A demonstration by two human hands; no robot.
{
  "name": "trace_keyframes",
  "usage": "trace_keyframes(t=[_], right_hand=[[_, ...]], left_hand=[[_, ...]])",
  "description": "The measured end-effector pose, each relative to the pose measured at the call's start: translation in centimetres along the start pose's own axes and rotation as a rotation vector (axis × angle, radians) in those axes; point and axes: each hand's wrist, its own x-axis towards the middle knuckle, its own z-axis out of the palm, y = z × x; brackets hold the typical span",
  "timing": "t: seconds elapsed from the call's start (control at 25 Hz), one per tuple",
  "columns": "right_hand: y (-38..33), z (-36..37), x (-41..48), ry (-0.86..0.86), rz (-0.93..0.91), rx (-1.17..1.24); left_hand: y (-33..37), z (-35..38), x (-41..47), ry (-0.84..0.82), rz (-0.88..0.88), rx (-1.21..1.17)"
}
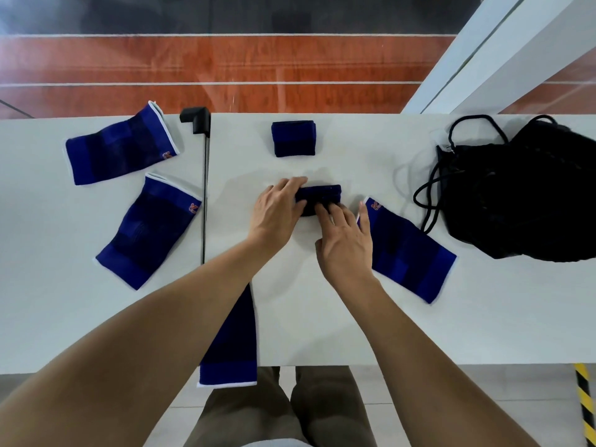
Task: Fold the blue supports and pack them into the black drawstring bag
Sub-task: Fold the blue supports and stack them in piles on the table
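Right at the middle of the white table [322, 333] lies a folded blue support [322, 195], a small dark bundle pressed between both hands. The left hand [279, 209] lies over its left end with the fingers held together and curled onto the cloth, while the right hand [346, 243] comes from the near side with its fingers spread, the tips pushing down on the bundle's front edge. Just beyond, nearer the far edge, sits a second folded support [293, 138], apart from the hands. An unfolded support [411, 253] lies flat just beside the right hand, its white trim and small orange logo showing. Two more flat supports rest on the left part of the surface, one far [121, 146] and one nearer [150, 229], both angled. Another support [230, 343] hangs over the near edge, partly hidden under the left forearm. The black drawstring bag [522, 195] slumps at the right end, its cords looping loosely across the tabletop toward the middle. A black clamp [195, 119] grips the far edge where a dark seam splits the table into two panels. Beyond the table runs a reddish floor with white lines, then a dark band, and a white beam slants across the upper right. Yellow-and-black hazard tape marks the floor at the lower right.
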Motion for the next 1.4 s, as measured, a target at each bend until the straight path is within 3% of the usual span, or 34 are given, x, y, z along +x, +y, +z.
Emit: trace_keyframes(t=[0.24, 0.48, 0.68, 0.92, 1.08, 1.4], right_hand=[[3.6, -1.7, 5.2, -0.060, 0.085, -0.062], [5.6, -2.5, 8.2, -0.051, 0.131, -0.034], [6.1, -2.9, 8.6, -0.061, 0.122, 0.038], [5.1, -2.6, 2.3, 0.106, 0.164, 0.123], [4.1, -0.2, -3.9, 0.009, 0.244, 0.102], [0.4, 2.9, -10.9, -0.033, -0.046, 0.199]], left_hand=[[-0.4, -0.8, -5.8, 0.088, 0.031, 0.017], [-3.4, -1.3, -16.3, 0.044, -0.021, 0.212], [-4.9, -0.6, -19.2, -0.020, -0.074, 0.272], [-5.1, -0.2, -18.3, -0.082, -0.067, 0.333], [-5.0, -0.4, -16.8, -0.061, -0.047, 0.334], [-3.5, -0.8, -14.8, -0.071, -0.115, 0.311]])
